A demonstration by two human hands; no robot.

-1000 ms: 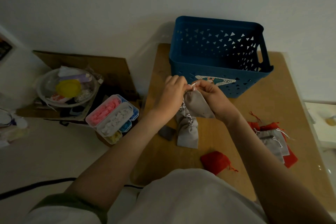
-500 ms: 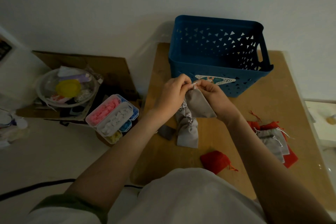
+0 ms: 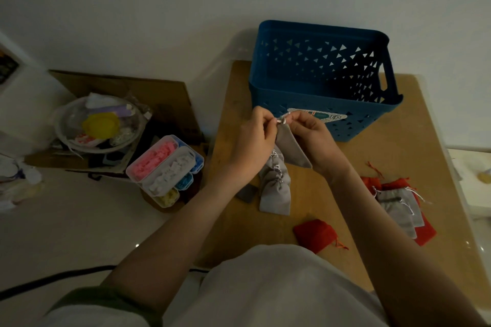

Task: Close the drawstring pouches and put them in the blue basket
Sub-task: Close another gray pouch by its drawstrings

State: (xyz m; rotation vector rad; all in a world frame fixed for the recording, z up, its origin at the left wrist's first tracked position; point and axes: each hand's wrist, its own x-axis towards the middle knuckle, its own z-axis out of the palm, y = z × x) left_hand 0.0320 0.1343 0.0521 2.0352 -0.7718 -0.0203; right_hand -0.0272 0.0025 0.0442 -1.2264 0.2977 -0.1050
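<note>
A grey drawstring pouch [image 3: 291, 147] hangs above the wooden table [image 3: 385, 156], just in front of the blue basket [image 3: 324, 69]. My left hand [image 3: 256, 141] and my right hand [image 3: 312, 135] both pinch its top, fingertips meeting at the cord. Beneath them lies a pile of closed grey pouches [image 3: 276, 188]. A red pouch [image 3: 314, 233] sits near my body. Further right is a heap of red and grey pouches [image 3: 401, 204] with loose cords. I see nothing inside the basket.
A small dark grey square [image 3: 247, 193] lies at the table's left edge. On the floor to the left are a compartment box of pink, white and blue pieces [image 3: 166, 167], a clear bowl of odds and ends [image 3: 101, 125], cardboard and a black cable [image 3: 53, 279].
Both hands have kept their pinch on the grey pouch's top and shifted only slightly; the pouch hangs much as before.
</note>
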